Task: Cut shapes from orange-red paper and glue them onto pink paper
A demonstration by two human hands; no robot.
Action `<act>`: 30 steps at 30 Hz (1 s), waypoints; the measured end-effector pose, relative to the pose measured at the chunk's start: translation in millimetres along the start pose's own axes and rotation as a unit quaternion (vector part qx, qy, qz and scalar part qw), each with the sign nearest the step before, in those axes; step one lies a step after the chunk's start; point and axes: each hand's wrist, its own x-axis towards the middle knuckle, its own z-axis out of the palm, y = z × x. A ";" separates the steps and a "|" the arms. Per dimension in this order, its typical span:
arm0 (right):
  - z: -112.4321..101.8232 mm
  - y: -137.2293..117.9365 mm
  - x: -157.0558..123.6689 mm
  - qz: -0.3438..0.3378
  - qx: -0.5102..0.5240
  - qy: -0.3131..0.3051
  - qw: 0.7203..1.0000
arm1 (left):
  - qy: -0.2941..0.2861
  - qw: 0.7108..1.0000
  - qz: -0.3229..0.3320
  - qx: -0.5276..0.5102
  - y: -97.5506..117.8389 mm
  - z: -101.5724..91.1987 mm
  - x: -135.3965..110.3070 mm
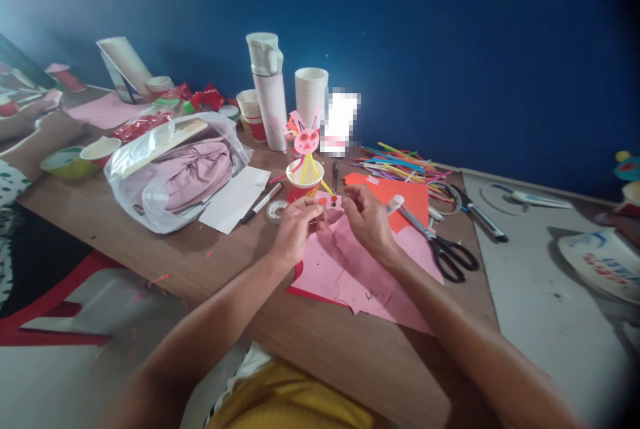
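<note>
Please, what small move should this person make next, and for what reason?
Perhaps slide the scissors slightly away from the right hand. They lie beside that arm, with the blades directed toward the hand, while the left hand is close by, near the far edge of the pink paper.

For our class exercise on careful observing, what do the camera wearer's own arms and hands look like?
Both bare forearms taper toward the wrists, with no sleeve, watch or bracelet in view. The ungloved left hand and ungloved right hand show no ring that can be made out. Mustard-yellow cloth shows at the lap.
</note>
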 end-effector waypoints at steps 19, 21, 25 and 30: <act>-16.9 -22.1 -9.4 -0.398 -0.084 -0.085 0.910 | -0.090 0.965 -0.242 -0.051 18.0 -17.8 -18.4; -16.2 -23.0 -10.3 -0.390 -0.083 -0.088 0.913 | -0.096 0.964 -0.244 -0.043 17.8 -20.7 -20.9; -14.4 -25.6 -11.9 -0.347 -0.050 -0.091 0.932 | -0.074 0.982 -0.157 0.074 30.7 -35.1 -23.0; -7.2 -31.3 -15.2 -0.277 -0.023 -0.093 0.956 | 0.113 0.906 0.141 0.383 68.2 -67.8 9.1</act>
